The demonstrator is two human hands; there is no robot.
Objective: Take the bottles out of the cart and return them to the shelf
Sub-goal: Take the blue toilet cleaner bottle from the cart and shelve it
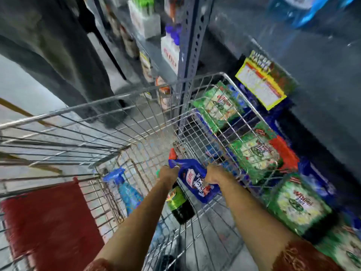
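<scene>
Both my hands reach down into the wire cart [109,102]. My left hand [169,173] and my right hand [214,174] grip a dark blue bottle [193,180] with a red cap, held tilted inside the basket. Beneath it lies a dark bottle [179,206] with a green and yellow label. A light blue spray bottle [127,190] lies at the cart's left side. The metal shelf [192,42] rises beyond the cart, with white bottles [170,49] that have blue caps on it. The picture is blurred.
Green detergent packs [257,153] are stacked at the right, close to the cart's side. A red flap [48,222] is on the cart's near left. A dark wall or pillar [48,55] stands at the far left. A yellow card [261,85] hangs at the right.
</scene>
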